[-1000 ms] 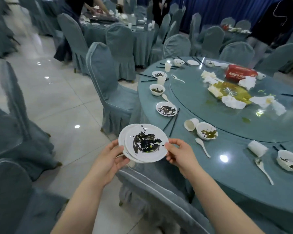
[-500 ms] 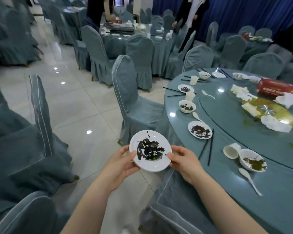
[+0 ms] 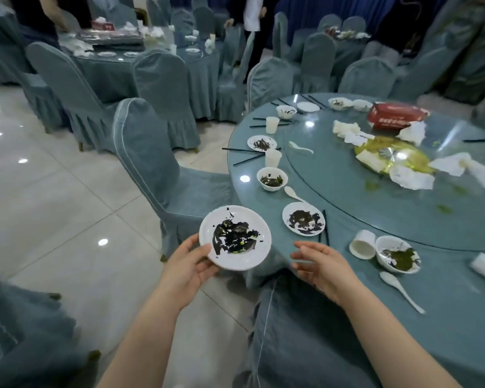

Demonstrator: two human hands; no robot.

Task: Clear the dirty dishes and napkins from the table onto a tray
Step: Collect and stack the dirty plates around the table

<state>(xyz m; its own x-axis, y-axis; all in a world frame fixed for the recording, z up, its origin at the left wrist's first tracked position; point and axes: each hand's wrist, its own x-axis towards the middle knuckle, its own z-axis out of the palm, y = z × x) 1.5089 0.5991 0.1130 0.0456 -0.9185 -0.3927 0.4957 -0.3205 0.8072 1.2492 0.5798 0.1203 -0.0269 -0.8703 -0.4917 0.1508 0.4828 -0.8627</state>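
Head view: we hold one dirty plate [image 3: 235,238] in our left hand [image 3: 189,264], fingers curled under its near-left rim, thumb on top of the rim. The plate sits off the table edge, over the floor and chair, roughly level. Whether more plates are stacked beneath it, we cannot tell.

Our right hand [image 3: 318,264] is free, fingers relaxed and spread, holding nothing, just right of the held plate and not touching it.

Key relation: the next dirty plate [image 3: 303,222] lies on the table [image 3: 445,317] ahead and slightly left of our right hand, near the table edge. Right hand is clearly the nearer one; the left is occupied. Round plate, so no long axis to align; any rim point works. A pair of black chopsticks [image 3: 325,228] lies touching or just beside its right rim, pointing away from us. We judge a grab from the near-left rim avoids them.

Look of the things: both plates are white, shallow, smeared with dark sauce and scraps; the held one has a few green bits.

Further right: a tipped cup [image 3: 363,245], a bowl [image 3: 397,254] with green residue, a white spoon [image 3: 401,289]. Crumpled napkins [image 3: 410,179] sit on the glass turntable, well apart from both hands.

No tray is in view.
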